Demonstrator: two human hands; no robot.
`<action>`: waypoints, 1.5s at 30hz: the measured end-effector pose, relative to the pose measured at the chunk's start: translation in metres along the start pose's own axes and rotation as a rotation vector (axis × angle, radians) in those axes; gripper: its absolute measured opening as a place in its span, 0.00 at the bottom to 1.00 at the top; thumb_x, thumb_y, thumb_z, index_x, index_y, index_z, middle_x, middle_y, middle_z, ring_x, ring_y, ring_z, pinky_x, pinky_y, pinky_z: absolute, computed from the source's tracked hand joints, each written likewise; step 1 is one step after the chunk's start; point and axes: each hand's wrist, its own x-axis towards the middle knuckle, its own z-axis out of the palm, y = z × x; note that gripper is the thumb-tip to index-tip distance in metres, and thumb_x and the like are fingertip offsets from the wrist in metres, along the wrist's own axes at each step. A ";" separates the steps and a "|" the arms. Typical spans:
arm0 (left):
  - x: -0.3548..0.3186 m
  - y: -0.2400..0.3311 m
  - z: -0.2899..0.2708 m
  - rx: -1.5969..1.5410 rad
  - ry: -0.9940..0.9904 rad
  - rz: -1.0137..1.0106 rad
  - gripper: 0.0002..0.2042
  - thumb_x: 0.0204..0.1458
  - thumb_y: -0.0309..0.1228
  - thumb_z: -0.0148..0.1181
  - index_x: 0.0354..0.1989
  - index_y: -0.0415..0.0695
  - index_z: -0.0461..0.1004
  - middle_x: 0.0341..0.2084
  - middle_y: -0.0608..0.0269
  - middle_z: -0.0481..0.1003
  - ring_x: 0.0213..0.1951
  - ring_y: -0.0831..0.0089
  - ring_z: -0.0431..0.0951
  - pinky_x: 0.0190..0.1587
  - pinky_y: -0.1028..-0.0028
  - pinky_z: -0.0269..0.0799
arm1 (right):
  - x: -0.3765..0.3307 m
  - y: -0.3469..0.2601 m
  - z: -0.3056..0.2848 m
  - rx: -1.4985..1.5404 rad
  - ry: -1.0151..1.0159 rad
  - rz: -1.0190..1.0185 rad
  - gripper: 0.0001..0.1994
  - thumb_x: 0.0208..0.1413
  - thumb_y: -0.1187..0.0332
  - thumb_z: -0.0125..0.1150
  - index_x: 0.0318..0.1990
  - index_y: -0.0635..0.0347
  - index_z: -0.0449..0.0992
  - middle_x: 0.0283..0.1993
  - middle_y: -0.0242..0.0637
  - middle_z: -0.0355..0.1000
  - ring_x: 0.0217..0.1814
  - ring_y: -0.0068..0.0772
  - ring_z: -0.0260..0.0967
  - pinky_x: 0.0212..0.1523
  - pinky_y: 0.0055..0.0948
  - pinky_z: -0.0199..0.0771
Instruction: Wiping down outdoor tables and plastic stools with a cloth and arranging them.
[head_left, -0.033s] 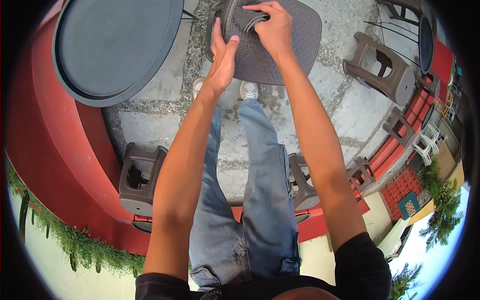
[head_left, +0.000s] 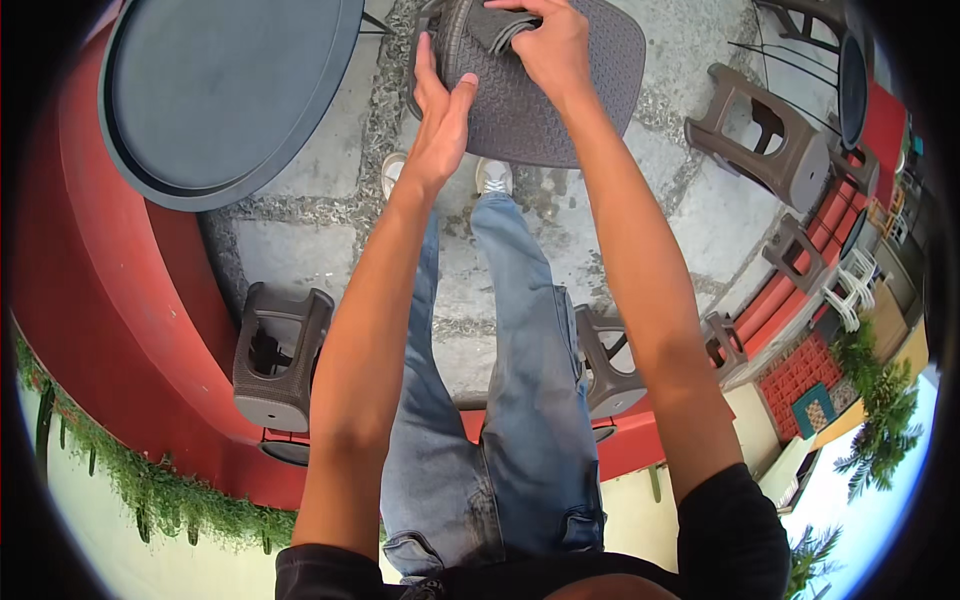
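Note:
My right hand (head_left: 550, 45) is shut on a dark grey woven-pattern plastic piece (head_left: 455, 40) at the near edge of a grey textured square table top (head_left: 590, 110). The fingers curl over a flat strip of the piece. My left hand (head_left: 440, 110) lies flat against the piece's left side, with fingers straight and thumb out, closed around nothing. Both arms reach forward from the lower edge. Most of the piece is hidden under my hands and cut off by the top rim.
A large round grey table top (head_left: 220, 80) sits at upper left over a curved red wall (head_left: 100, 300). Dark plastic stools stand at my left (head_left: 275, 360), at my right (head_left: 600, 360) and farther right (head_left: 765, 140). My jeans and white shoes (head_left: 493, 177) stand on stone paving.

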 end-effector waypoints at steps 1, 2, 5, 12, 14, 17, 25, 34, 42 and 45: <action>-0.014 0.001 0.006 0.137 0.072 0.073 0.40 0.68 0.36 0.53 0.82 0.36 0.38 0.81 0.40 0.42 0.80 0.43 0.41 0.80 0.55 0.40 | 0.009 0.009 -0.007 -0.009 -0.044 -0.059 0.14 0.52 0.81 0.62 0.47 0.65 0.84 0.41 0.43 0.83 0.39 0.33 0.81 0.43 0.32 0.80; -0.031 -0.007 0.007 0.147 0.138 0.084 0.39 0.68 0.32 0.53 0.82 0.39 0.38 0.82 0.42 0.41 0.81 0.48 0.42 0.80 0.55 0.41 | 0.016 0.016 -0.010 -0.097 -0.125 0.025 0.15 0.47 0.82 0.63 0.44 0.64 0.85 0.44 0.44 0.82 0.43 0.42 0.80 0.46 0.36 0.80; -0.077 -0.039 0.018 -0.092 0.378 -0.114 0.35 0.70 0.32 0.56 0.82 0.42 0.47 0.80 0.45 0.51 0.81 0.56 0.50 0.79 0.58 0.49 | 0.023 0.013 -0.016 -0.018 -0.215 -0.008 0.19 0.46 0.85 0.53 0.44 0.64 0.85 0.40 0.48 0.83 0.41 0.39 0.82 0.45 0.32 0.80; -0.096 -0.068 0.082 -0.760 0.576 -0.213 0.36 0.71 0.44 0.59 0.82 0.48 0.53 0.82 0.51 0.46 0.79 0.56 0.52 0.77 0.59 0.53 | 0.039 -0.003 -0.021 -0.210 -0.420 0.083 0.17 0.47 0.83 0.54 0.44 0.64 0.83 0.34 0.46 0.82 0.38 0.35 0.81 0.41 0.33 0.77; -0.097 -0.068 0.088 -0.886 0.620 -0.209 0.37 0.71 0.45 0.59 0.82 0.48 0.52 0.82 0.51 0.45 0.80 0.56 0.49 0.78 0.60 0.50 | 0.035 0.000 -0.017 -0.221 -0.390 -0.005 0.16 0.48 0.83 0.55 0.43 0.65 0.82 0.34 0.46 0.81 0.37 0.35 0.80 0.40 0.33 0.76; -0.087 -0.079 0.089 -0.560 0.672 -0.085 0.37 0.70 0.42 0.61 0.82 0.47 0.52 0.83 0.46 0.41 0.82 0.57 0.45 0.80 0.62 0.41 | 0.030 -0.010 -0.010 -0.276 -0.366 -0.087 0.15 0.49 0.83 0.54 0.44 0.64 0.82 0.33 0.46 0.81 0.35 0.39 0.80 0.41 0.36 0.79; -0.092 -0.091 0.090 -0.742 0.647 -0.046 0.34 0.71 0.30 0.56 0.83 0.48 0.49 0.84 0.48 0.35 0.83 0.61 0.36 0.80 0.64 0.39 | -0.093 -0.059 -0.022 -0.259 -0.741 -0.282 0.21 0.41 0.89 0.57 0.44 0.62 0.80 0.45 0.46 0.77 0.51 0.56 0.74 0.55 0.45 0.76; -0.088 -0.077 0.089 -0.688 0.618 -0.110 0.36 0.71 0.37 0.58 0.83 0.52 0.48 0.84 0.52 0.38 0.83 0.61 0.39 0.80 0.62 0.39 | -0.059 0.011 -0.118 -0.450 -0.852 -0.274 0.17 0.42 0.90 0.58 0.39 0.62 0.80 0.41 0.44 0.74 0.49 0.53 0.74 0.52 0.44 0.75; -0.082 -0.087 0.094 -0.686 0.577 -0.068 0.40 0.71 0.49 0.57 0.84 0.52 0.44 0.83 0.55 0.42 0.82 0.59 0.44 0.81 0.61 0.39 | 0.047 0.072 -0.132 -0.437 -0.320 0.117 0.12 0.48 0.80 0.63 0.41 0.62 0.83 0.45 0.47 0.82 0.45 0.51 0.81 0.50 0.40 0.79; -0.086 -0.079 0.098 -0.716 0.563 -0.092 0.41 0.70 0.50 0.57 0.84 0.53 0.42 0.83 0.56 0.42 0.81 0.60 0.45 0.80 0.60 0.41 | 0.004 0.057 -0.105 -0.287 -0.276 -0.067 0.15 0.47 0.82 0.58 0.44 0.65 0.82 0.43 0.47 0.80 0.46 0.48 0.80 0.51 0.38 0.78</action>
